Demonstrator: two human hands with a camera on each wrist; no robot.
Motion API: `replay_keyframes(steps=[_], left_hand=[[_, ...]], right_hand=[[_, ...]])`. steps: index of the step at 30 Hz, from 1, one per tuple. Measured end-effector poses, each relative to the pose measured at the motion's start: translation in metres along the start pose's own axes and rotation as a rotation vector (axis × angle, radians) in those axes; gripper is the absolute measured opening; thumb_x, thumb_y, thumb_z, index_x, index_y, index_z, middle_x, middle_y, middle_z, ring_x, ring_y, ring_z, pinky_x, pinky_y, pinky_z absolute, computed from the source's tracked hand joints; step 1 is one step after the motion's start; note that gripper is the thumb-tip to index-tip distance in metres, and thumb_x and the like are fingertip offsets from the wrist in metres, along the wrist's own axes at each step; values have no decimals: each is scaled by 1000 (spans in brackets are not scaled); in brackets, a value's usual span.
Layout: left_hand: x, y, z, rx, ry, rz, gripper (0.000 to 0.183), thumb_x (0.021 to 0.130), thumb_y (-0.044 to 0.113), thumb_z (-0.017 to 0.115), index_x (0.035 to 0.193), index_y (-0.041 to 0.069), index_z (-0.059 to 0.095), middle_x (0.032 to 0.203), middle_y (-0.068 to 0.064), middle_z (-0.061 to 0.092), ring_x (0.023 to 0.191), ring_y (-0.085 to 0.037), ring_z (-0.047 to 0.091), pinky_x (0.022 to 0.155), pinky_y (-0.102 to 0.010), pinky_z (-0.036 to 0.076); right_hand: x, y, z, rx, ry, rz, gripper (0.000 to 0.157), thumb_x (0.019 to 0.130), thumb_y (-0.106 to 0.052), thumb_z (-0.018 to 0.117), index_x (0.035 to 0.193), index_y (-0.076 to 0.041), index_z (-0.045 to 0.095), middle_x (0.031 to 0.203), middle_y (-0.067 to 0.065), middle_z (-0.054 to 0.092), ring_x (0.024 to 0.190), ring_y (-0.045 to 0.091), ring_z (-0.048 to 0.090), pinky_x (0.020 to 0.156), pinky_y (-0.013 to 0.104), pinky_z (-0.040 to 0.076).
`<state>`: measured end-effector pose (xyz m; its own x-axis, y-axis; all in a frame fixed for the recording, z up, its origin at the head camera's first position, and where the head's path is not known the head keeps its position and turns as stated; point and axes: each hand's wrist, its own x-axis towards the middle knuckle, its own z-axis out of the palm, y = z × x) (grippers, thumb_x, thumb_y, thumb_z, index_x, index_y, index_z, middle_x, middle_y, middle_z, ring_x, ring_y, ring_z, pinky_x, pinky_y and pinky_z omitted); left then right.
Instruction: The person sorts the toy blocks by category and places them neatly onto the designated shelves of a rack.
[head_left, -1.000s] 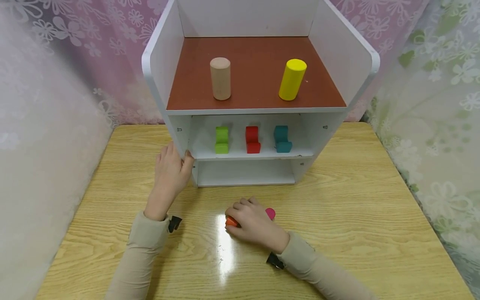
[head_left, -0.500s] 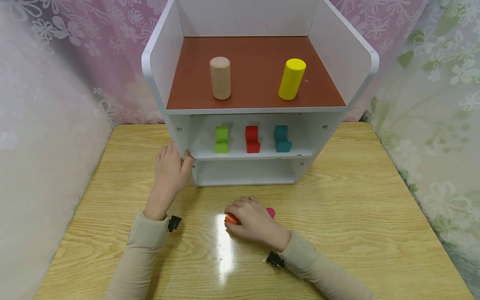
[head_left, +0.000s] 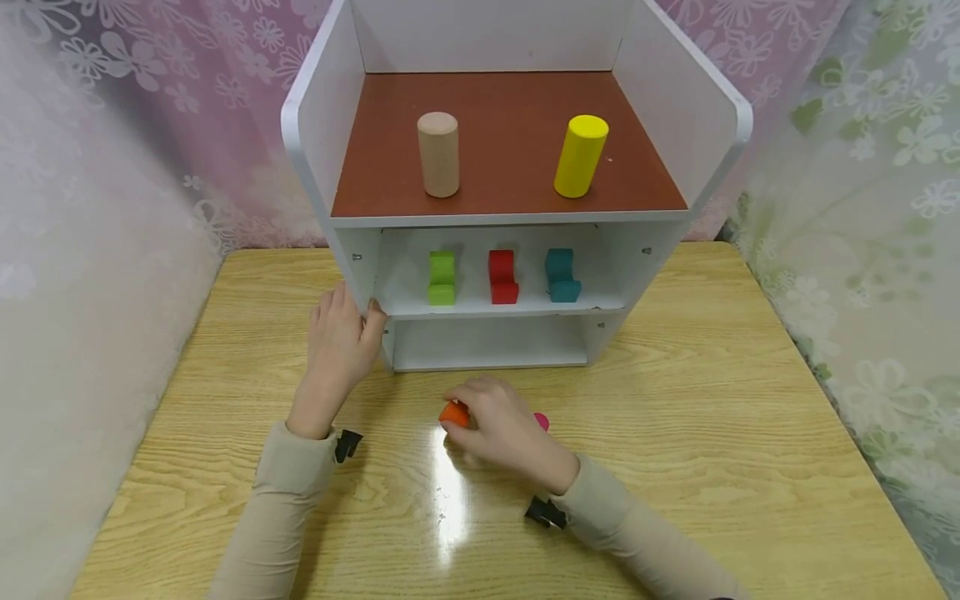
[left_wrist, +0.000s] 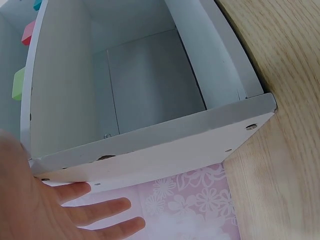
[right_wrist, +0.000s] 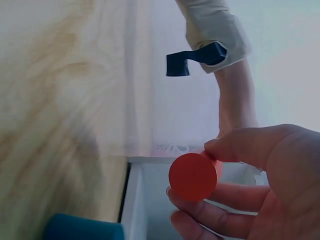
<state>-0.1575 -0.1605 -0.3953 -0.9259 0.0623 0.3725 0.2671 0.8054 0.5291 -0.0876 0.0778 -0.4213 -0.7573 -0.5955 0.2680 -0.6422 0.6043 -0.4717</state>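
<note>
My right hand (head_left: 504,423) pinches an orange cylinder (head_left: 454,414) between thumb and fingers, just above the table. In the right wrist view the round end of this cylinder (right_wrist: 193,177) faces the camera. A magenta round-ended piece (head_left: 542,422) shows partly behind that hand. My left hand (head_left: 339,354) grips the left side panel of a white shelf unit (head_left: 495,218), its thumb at the front edge. The other fingers (left_wrist: 107,212) lie stretched along the panel's outer side. Lying at the lower left of the right wrist view is a teal cylinder (right_wrist: 82,228).
On the brown top stand a plain wooden cylinder (head_left: 438,156) and a yellow cylinder (head_left: 581,157). The middle shelf bears green (head_left: 442,279), red (head_left: 502,277) and teal (head_left: 562,276) curved blocks. Curtains (head_left: 150,108) hang behind the wooden table (head_left: 712,400).
My right hand has moved slightly forward and to the left with the orange cylinder, off the table. The left hand stays where it was on the shelf unit.
</note>
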Motion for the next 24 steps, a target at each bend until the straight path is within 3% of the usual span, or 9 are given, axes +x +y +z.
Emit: replay_keyframes(steps=[9,18,24], left_hand=[[0,0,-1,11,-9,-5,44,99,29,35,134,3,46,119,-22,55,114,-45,47,93,-60,35],[0,0,-1,7,-7,-4,46,99,29,35,136,3,44,119,-22,55,115,-44,47,93,-60,34],[1,-1,0,4,2,1,45,98,29,35,133,3,46,118,-22,55,114,-45,48,93,-61,35]], right_hand=[[20,1,-12,70,-55,18,23,84,-20,73,101,-4,73,86,-1,68,77,14,56,68,27,47],[43,8,-21,183,-150,143,22,85,-19,74,102,-6,71,89,0,67,85,21,63,72,29,50],[62,18,-22,227,-161,205,22,82,-16,76,101,-7,70,89,0,68,84,22,64,73,28,50]])
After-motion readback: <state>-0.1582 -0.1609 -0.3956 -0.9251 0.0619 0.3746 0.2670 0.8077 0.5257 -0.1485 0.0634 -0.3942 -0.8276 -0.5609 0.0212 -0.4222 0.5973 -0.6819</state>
